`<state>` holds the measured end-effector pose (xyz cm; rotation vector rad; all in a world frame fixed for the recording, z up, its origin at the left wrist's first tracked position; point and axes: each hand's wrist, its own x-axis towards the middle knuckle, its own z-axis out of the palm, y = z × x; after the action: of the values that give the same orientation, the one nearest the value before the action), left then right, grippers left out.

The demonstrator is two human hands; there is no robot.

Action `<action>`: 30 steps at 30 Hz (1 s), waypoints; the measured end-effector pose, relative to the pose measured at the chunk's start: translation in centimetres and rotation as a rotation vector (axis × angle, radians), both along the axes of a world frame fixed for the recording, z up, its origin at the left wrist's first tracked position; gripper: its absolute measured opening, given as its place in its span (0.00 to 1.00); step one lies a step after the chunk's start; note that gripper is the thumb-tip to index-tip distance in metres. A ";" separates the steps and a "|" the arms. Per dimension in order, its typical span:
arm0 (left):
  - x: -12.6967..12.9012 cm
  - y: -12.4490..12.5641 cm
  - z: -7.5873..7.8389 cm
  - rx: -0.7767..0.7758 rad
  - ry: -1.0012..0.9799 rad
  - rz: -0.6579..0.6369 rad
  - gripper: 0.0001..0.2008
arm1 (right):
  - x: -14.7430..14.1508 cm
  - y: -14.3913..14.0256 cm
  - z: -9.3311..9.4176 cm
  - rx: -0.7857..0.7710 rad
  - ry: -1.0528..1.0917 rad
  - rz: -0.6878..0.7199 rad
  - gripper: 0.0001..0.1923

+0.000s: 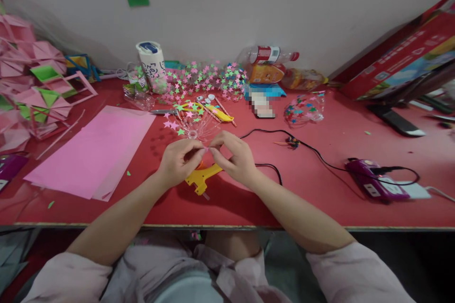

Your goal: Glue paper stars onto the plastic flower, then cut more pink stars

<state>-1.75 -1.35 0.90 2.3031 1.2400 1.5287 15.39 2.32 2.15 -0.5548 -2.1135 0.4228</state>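
Far left, folded paper shapes, crisp-edged, pink with green panels, stacked high. Next, flat pink sheets, smooth, thin, overlapping at a slant on the glossy red table. A white tumbler, cylindrical, dark-patterned, stands near the wall. Right of it, a dense star cluster, pink, green and some blue on clear plastic, looks finished. In front, just beyond the hands, a clear spray of thin strands fanning from a small ring; stars sit mostly on its left and upper part, strands to the right appear bare, so I judge it partly done, with those tips left to fill. Left hand: thumb and index pinched together on a tiny pink piece, which lies between both hands above the table; its exact shape is too small to tell, and it seems not yet joined to the spray. Beneath, a yellow glue gun, hard plastic, lies partly hidden. Right hand: thumb and index closed on the same piece. Farther right, a rounded clear bundle with red and blue stars, then a shiny purple power strip, cable plugged in.
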 end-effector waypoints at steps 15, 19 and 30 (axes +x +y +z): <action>-3.5 2.4 0.5 -0.038 -0.584 0.260 0.04 | -0.6 -0.8 -1.7 0.161 -0.956 0.192 0.18; -3.8 2.7 0.5 -0.034 -0.589 0.266 0.04 | -0.8 -0.9 -1.4 0.159 -1.004 0.207 0.14; -4.4 3.2 0.2 -0.050 -0.659 0.286 0.05 | 1.1 0.3 -0.4 0.289 -0.340 0.010 0.11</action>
<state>-6.15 1.82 1.12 1.4198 1.4008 2.0718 16.44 2.59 1.75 -0.4704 -2.4476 0.0224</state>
